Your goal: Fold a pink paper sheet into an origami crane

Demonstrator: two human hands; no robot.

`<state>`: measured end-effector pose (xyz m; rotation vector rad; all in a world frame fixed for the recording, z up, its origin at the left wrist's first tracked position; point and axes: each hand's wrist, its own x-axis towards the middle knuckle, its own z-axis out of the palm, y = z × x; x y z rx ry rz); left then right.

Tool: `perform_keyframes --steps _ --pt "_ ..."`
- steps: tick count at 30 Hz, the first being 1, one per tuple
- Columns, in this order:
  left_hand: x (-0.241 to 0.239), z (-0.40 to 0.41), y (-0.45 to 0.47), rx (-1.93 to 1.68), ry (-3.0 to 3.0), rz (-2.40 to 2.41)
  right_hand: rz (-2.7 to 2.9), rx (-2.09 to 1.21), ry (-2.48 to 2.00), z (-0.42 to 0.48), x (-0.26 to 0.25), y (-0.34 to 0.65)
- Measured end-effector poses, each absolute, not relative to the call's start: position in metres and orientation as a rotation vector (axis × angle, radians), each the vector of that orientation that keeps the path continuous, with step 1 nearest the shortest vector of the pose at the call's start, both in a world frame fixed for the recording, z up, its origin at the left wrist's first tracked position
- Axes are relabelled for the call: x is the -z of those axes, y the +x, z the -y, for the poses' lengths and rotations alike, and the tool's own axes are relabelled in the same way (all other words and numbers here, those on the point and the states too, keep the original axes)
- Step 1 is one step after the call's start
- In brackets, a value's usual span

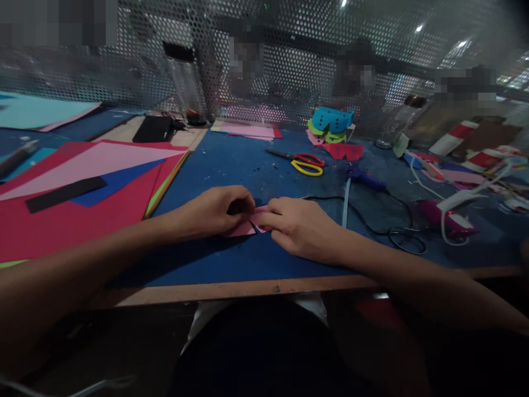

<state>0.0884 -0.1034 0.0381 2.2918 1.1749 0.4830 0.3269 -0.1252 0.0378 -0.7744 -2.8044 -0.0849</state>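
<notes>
A small pink paper piece (244,229) with a notch in its near edge lies on the blue table top between my hands. Curled over its left part is my left hand (219,209), thumb and fingers closed at the paper; the exact grip is partly hidden. My right hand (301,227) covers the right part, its bent fingers pressed together on the paper. Beyond the hands lie scissors (306,164) with one red and one yellow handle. To the right is a blue glue gun (366,179) with a pale glue stick (346,203) at it.
Coloured sheets (70,231) are piled at left, a black strip (66,194) on top. Behind them are a phone (152,129) and a bottle (185,82). Cut paper masks (333,119) stand near the perforated screen (281,71). A cable (407,241) and power strip (448,218) lie right.
</notes>
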Motion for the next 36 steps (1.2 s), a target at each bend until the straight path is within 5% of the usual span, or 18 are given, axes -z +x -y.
perform_keyframes --steps 36 --pt "-0.0363 0.1032 0.0888 -0.526 2.291 -1.141 2.846 0.116 -0.743 0.1224 -0.0351 0.3232"
